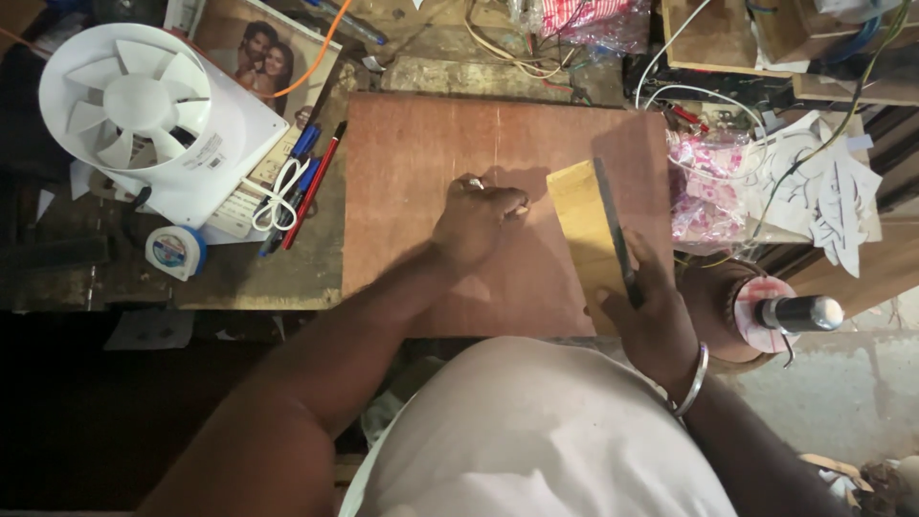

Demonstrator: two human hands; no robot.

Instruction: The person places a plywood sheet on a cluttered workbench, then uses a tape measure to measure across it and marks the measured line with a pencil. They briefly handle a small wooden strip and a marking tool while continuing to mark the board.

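A narrow dark metal strip (613,230) lies along a yellowish wood piece (584,230), its long axis running from near right to far left. The right hand (651,321) clasps its near end. The left hand (476,222), fingers curled, rests on the reddish board (412,153) on the table (278,278); white fan (134,105) far left

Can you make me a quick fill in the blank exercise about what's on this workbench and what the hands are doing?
1. The left hand rests on a reddish-brown ____ board.
2. The right hand holds a dark blade-like tool against a ____ coloured wooden piece.
3. At the bench's far left lies a white ____ with curved blades.
4. A metal ____ circles the right wrist.

Missing words: wooden; yellow; fan; bangle
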